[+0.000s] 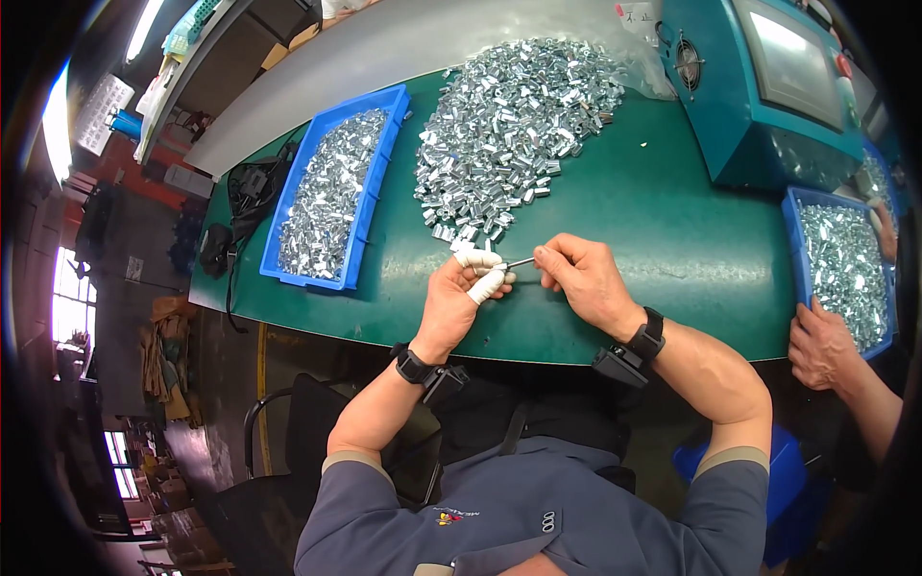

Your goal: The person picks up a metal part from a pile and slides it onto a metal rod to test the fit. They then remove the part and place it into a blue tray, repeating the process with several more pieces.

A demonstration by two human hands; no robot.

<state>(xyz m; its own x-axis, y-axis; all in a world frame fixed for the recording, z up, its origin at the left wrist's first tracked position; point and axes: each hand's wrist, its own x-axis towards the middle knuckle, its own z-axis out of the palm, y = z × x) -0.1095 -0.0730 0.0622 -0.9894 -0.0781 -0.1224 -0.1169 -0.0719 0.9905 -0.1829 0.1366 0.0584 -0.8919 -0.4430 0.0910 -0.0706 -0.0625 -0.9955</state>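
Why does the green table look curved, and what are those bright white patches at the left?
Head view: the fisheye lens bends the green table toward the rim; dark corners frame the picture. Windows at the left are blown out white. The pile of metal parts glints, while both hands stay sharp.

A blue plastic tray of small shiny metal pieces (pixel 331 197) sits at centre-left on the green worktable (pixel 663 250). A teal machine with a screen (pixel 768 86) fills the upper right. Another blue tray of metal pieces (pixel 843 269) lies at the right edge, a co-worker's hand (pixel 821 346) on its rim.

Factory workbench (pixel 672 240) heaped with small metal parts (pixel 519 125)
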